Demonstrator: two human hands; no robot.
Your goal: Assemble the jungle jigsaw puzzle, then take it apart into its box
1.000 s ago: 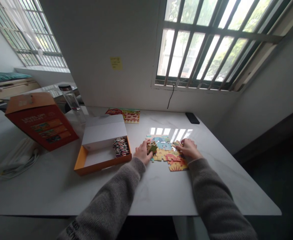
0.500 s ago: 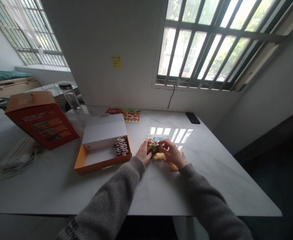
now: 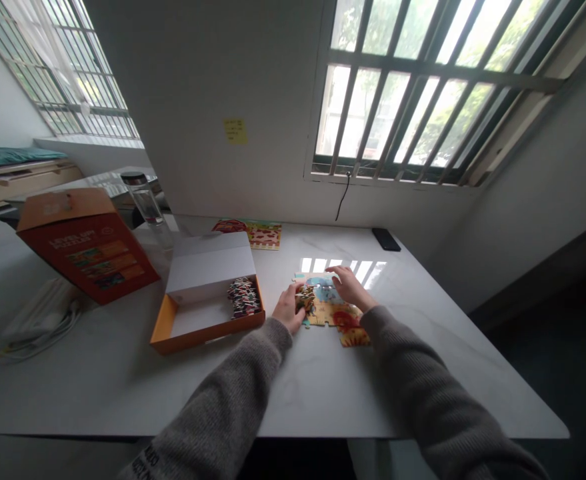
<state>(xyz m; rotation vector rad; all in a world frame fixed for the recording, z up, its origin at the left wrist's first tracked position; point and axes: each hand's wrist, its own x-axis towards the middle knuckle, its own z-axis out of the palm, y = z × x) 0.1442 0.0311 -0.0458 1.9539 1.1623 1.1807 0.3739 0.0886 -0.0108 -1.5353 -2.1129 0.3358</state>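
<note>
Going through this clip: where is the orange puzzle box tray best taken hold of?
Pinch its low front wall from the near side: that straight orange rim faces the person, away from the puzzle pieces heaped inside.

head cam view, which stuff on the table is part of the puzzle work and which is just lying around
In use: left hand gripping puzzle pieces; right hand on the part-built puzzle; orange box holding loose pieces; red box lid.

Lying about: glass bottle; white cable; black phone.
</note>
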